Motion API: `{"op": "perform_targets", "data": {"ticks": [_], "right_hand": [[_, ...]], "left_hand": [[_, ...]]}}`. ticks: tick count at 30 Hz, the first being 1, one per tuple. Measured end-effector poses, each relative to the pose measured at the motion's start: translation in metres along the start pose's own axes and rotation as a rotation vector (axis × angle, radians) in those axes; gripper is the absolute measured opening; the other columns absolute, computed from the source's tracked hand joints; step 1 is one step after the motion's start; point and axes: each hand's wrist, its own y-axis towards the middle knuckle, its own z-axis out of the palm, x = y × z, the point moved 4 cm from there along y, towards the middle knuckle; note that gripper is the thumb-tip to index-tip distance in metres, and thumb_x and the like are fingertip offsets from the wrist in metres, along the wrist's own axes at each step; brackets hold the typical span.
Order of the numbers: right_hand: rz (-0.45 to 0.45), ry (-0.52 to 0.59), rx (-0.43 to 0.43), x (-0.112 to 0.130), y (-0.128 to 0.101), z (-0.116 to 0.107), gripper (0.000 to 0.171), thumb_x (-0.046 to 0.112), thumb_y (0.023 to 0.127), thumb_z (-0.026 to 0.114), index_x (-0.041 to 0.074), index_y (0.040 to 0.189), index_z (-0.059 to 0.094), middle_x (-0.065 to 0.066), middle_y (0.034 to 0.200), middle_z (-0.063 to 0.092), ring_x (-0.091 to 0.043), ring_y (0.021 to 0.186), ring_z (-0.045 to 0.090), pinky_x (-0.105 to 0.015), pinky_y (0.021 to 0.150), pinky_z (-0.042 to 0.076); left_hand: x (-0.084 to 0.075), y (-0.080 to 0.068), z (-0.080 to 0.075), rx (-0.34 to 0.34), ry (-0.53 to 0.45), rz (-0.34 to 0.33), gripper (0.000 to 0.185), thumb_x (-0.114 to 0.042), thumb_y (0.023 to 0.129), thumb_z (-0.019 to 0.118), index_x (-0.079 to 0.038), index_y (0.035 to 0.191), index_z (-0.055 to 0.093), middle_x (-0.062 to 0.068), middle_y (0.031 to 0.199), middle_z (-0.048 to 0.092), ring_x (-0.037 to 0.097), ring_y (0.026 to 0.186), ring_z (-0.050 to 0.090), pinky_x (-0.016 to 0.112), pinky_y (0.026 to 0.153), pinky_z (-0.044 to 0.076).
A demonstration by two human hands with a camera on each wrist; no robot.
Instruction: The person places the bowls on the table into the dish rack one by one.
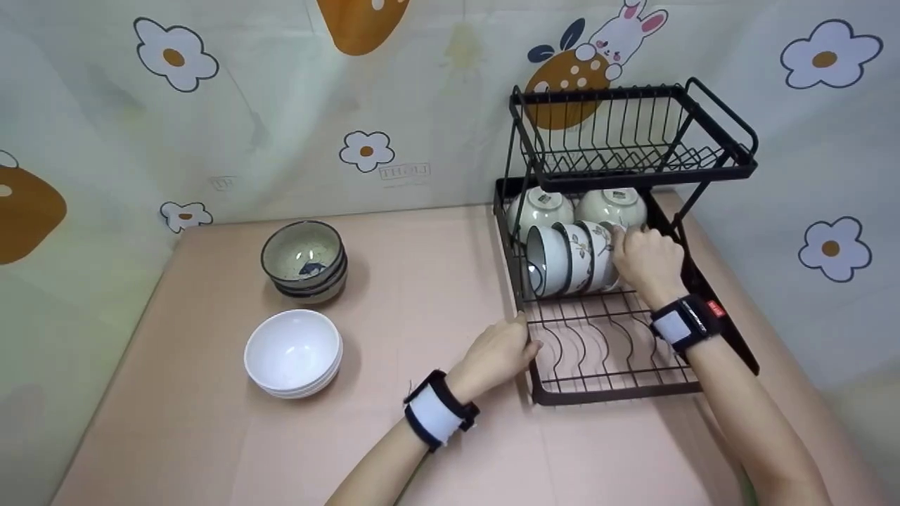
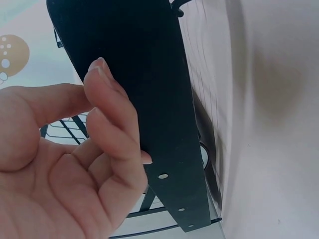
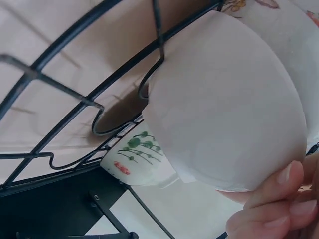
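My right hand [image 1: 648, 261] grips the rightmost bowl [image 3: 224, 109] of a row standing on edge in the lower tier of a black two-tier dish rack [image 1: 612, 393]. Its fingers curl at the bowl's edge in the right wrist view. The neighbouring dark-rimmed white bowls [image 1: 552, 260] carry a leafy print. Further back, two pale bowls [image 1: 612, 207] rest with their bases showing. With curled fingers, my left hand [image 1: 496, 355] holds the rack's left rail near the front corner; the rack's flat black side [image 2: 154, 99] is beside those fingers.
On the table's left stand a stack of grey, dark-rimmed bowls [image 1: 302, 256] and, nearer me, a stack of white bowls [image 1: 292, 351]. The rack's upper tier [image 1: 633, 151] overhangs the back of the lower one. A printed cloth [image 1: 281, 140] hangs behind the table.
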Motion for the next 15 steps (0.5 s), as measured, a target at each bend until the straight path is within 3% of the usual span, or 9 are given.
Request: {"op": "perform_targets", "data": {"ticks": [8,15], "right_hand": [[0.011,0.029,0.013,0.005,-0.002,-0.006,0.044,0.025,0.104,0.047,-0.009,0.076,0.056,-0.038,0.073,0.060,-0.056,0.064,0.061,-0.065,0.052,0.048],[-0.008,0.011,-0.020,0.017,-0.007,-0.018,0.035,0.024,0.100,0.056,-0.011,0.099,0.062,-0.035,0.070,0.060,-0.054,0.059,0.060,-0.062,0.049,0.047]], "left_hand": [[0.002,0.000,0.001,0.010,-0.009,-0.020,0.054,-0.017,0.102,0.062,0.016,0.142,0.046,-0.003,0.060,0.046,0.008,0.046,0.043,0.019,0.041,0.039],[0.002,0.000,0.001,0.006,-0.009,-0.017,0.051,-0.018,0.102,0.064,0.014,0.138,0.050,0.001,0.067,0.053,0.011,0.051,0.050,0.022,0.046,0.045]]}}
